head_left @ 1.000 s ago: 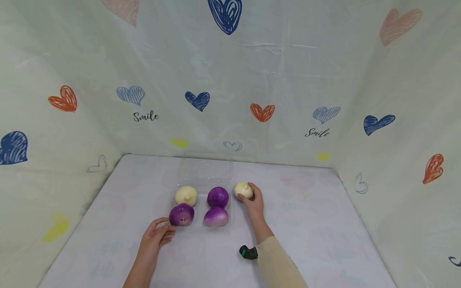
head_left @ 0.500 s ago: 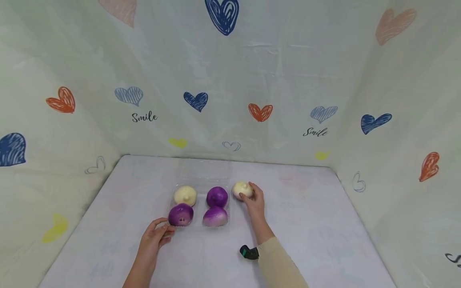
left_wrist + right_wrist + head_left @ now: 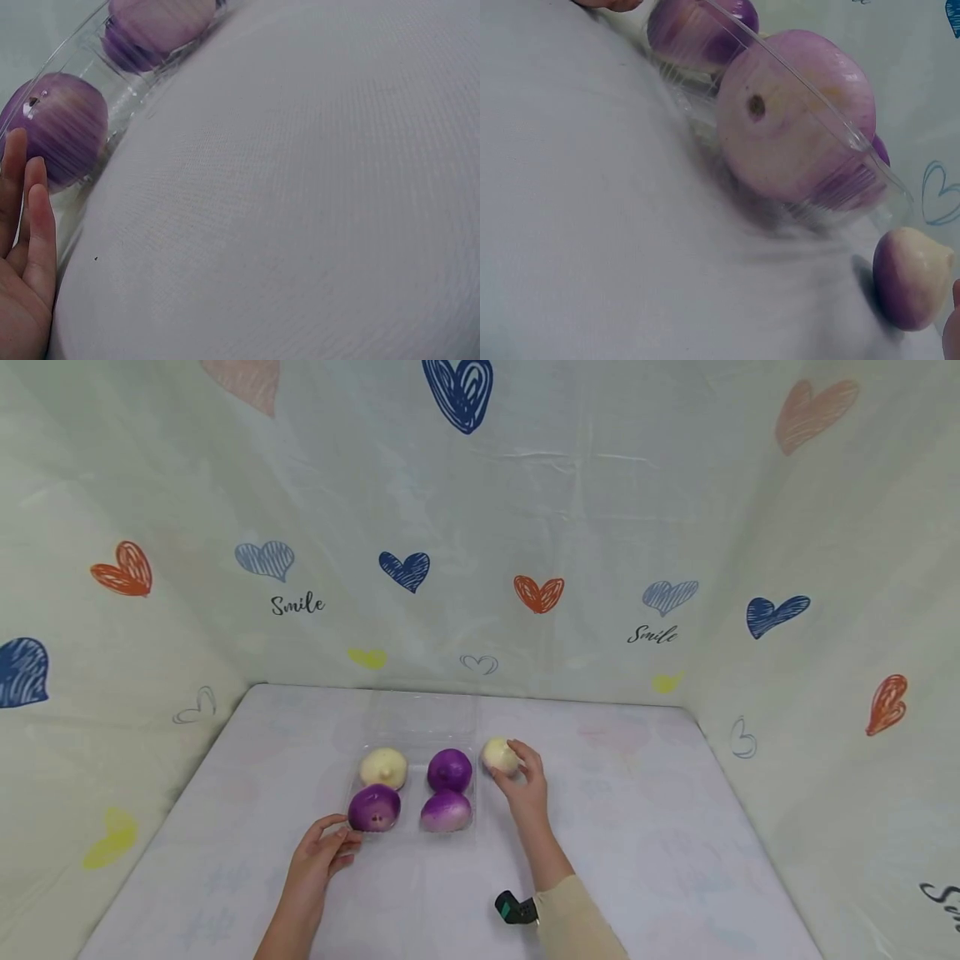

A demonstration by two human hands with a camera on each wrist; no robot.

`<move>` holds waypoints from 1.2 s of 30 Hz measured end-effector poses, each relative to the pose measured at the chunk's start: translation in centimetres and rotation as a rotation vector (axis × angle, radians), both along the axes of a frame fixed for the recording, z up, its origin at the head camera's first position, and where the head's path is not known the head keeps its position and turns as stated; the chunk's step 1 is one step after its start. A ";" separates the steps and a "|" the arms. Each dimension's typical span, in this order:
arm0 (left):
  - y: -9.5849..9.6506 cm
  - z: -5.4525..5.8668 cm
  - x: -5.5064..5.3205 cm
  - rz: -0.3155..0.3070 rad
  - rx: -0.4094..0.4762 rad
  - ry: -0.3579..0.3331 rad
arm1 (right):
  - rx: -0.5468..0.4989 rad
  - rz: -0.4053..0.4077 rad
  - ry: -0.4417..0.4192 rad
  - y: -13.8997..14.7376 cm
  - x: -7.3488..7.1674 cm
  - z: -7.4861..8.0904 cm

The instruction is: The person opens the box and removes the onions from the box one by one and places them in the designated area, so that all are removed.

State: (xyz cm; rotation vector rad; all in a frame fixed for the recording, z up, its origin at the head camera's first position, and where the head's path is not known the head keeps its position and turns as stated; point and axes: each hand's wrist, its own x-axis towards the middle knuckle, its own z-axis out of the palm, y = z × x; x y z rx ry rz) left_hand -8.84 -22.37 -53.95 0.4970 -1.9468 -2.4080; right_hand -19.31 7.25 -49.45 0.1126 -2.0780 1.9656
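Observation:
A clear plastic box (image 3: 423, 747) lies on the table, its lid folded back. In it are a whitish turnip (image 3: 383, 768) at back left, a purple turnip (image 3: 450, 770) at back right, another purple one at front left (image 3: 374, 808) and a pink-purple turnip (image 3: 446, 811) at front right. My left hand (image 3: 318, 856) is at the box's front left corner, fingers fairly straight and seeming to touch it. Just right of the box, my right hand (image 3: 528, 789) pinches a purple-and-white turnip (image 3: 911, 279) between thumb and fingers; only its fingertips show in the right wrist view.
A pale cloth covers the table (image 3: 637, 827). Behind and beside it hangs a light curtain (image 3: 480, 502) printed with hearts. A small black device (image 3: 515, 907) sits by my right wrist.
My right hand shifts slightly, and the turnip in it turns to show more of its white side. My left hand and the box stay put while the view drifts a little.

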 end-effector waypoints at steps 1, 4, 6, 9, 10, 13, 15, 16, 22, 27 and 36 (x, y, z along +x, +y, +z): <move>0.0 0.0 0.0 0.000 0.002 0.002 | 0.008 0.010 0.016 -0.1 0.2 0.2; 0.0 -0.1 0.0 -0.001 0.006 0.007 | 0.020 0.044 0.052 -0.4 0.7 0.5; -0.1 -0.1 0.0 -0.002 0.006 0.008 | 0.022 0.069 0.067 -0.6 1.0 0.6; -0.1 -0.1 0.0 0.000 0.006 0.007 | -0.003 0.122 0.075 -1.0 1.4 0.7; -0.1 -0.1 0.0 0.000 0.006 0.006 | -0.014 0.140 0.074 -1.1 1.6 0.8; -0.1 -0.1 0.0 0.004 0.004 -0.002 | -0.022 0.184 0.060 -1.5 2.0 1.0; -0.1 0.0 -0.1 0.006 0.001 -0.007 | -0.003 0.209 0.048 -1.8 2.3 1.1; -0.1 0.0 -0.1 0.008 0.000 -0.010 | 0.016 0.219 0.046 -1.9 2.5 1.2; 0.1 0.1 -0.2 0.017 -0.001 -0.035 | 0.147 0.266 0.098 -2.4 2.8 0.4; 0.1 0.1 -0.1 0.020 -0.001 -0.041 | 0.238 0.298 0.102 -2.7 2.1 -1.4; 0.0 -0.1 -0.1 0.012 -0.015 -0.014 | 0.440 0.382 -0.034 -2.9 2.0 -0.9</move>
